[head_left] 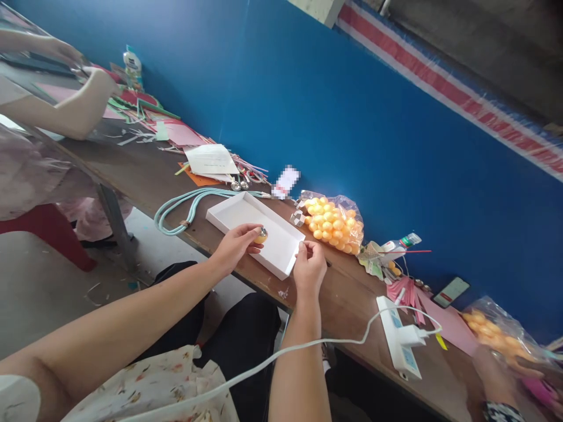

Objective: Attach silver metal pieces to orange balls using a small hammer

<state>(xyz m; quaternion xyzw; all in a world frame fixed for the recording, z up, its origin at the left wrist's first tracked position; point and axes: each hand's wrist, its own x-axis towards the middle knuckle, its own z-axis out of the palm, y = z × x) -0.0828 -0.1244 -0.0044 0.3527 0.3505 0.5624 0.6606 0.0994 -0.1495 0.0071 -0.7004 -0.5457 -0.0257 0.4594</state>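
My left hand (237, 246) is closed on a small ball (263, 235), shiny silver on top and yellow-orange below. It holds the ball over the left part of a shallow white open box (275, 225), which lies tilted across the table. My right hand (310, 264) pinches at the box's right end, thumb and forefinger at the rim. Its other fingers are curled in. Behind the box, against the wall, rests a clear bag of orange balls (332, 225).
Pale blue cords (176, 211) loop left of the box. Right of me lie a power strip (398, 337) with a white cable crossing my right arm, and a phone (451, 292). Another person's arm (65, 111) works at far left; a co-worker's hand (499, 375) is at far right.
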